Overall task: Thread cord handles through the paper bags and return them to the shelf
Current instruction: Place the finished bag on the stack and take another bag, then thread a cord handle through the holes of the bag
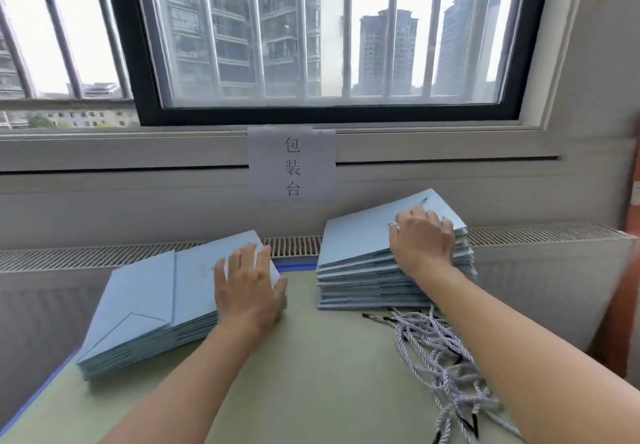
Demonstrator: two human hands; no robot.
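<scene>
Two stacks of flat light-blue paper bags lie on the green table [311, 357]. The left stack [149, 308] is low and angled; my left hand [249, 287] lies on its right end with fingers spread over the top bag and the thumb at the stack's side. The right stack [360, 263] is taller. My right hand [424, 239] rests on its right end, fingers curled over the far edge of the upper bags. A heap of white twisted cord handles with black tips [446, 371] lies on the table in front of the right stack, under my right forearm.
A ribbed radiator grille [69, 254] runs behind the table under a barred window. A paper sign with three characters [292, 164] is taped to the sill. The table's blue-taped left edge [38, 391] is near the left stack. An orange strip [623, 305] stands at the right.
</scene>
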